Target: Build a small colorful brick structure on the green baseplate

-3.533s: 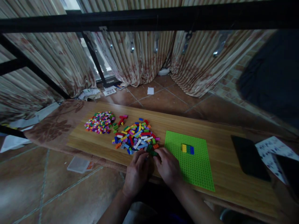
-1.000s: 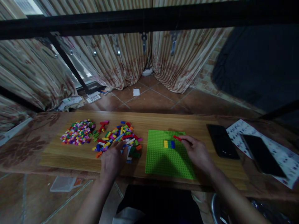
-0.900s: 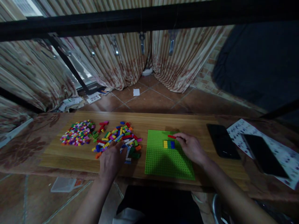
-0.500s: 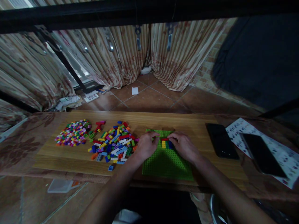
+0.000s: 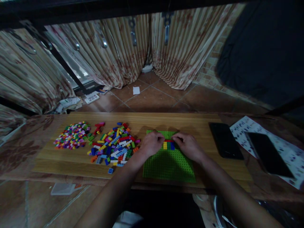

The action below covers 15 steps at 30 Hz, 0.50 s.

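Observation:
A green studded baseplate [image 5: 168,167] lies on the wooden board in front of me. Near its far edge, a thin red brick [image 5: 168,140] runs crosswise behind a yellow brick [image 5: 165,145] and a blue brick [image 5: 172,146], with a green one between those two. My left hand [image 5: 152,143] has its fingers pinched at the red brick's left end. At the right end, my right hand [image 5: 187,145] pinches it between thumb and fingers. Fingertips partly cover both ends, so whether the red brick is fully seated I cannot tell.
Left of the baseplate lies a pile of mixed bricks [image 5: 116,145], with a heap of tiny pieces [image 5: 71,135] farther left. A single blue brick [image 5: 110,171] sits near the front edge. At right are a black phone [image 5: 225,141], another dark device [image 5: 269,155] and a printed sheet [image 5: 244,126].
My left fingers have moved right to the red brick's left end. My right hand has shifted slightly right, uncovering more of the blue brick. The whole view has tilted a little.

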Available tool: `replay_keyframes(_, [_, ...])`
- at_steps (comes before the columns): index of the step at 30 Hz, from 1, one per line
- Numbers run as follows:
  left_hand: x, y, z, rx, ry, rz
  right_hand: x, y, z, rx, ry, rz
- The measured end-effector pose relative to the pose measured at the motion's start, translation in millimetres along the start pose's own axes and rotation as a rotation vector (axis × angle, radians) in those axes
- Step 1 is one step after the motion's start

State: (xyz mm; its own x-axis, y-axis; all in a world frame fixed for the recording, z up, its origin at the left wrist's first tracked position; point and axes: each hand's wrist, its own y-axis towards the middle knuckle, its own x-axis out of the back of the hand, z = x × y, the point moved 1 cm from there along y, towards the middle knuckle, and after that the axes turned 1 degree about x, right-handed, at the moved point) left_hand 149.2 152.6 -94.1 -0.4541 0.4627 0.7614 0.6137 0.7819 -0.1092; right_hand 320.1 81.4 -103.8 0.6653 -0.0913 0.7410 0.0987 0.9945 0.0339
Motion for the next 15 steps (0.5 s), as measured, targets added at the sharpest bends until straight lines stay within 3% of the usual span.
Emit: replay_keyframes(15, [0.0,5.3,-5.3,0.085,0.061,-0.005,4.0,8.6,-3.4,-0.024,-0.083,0.06])
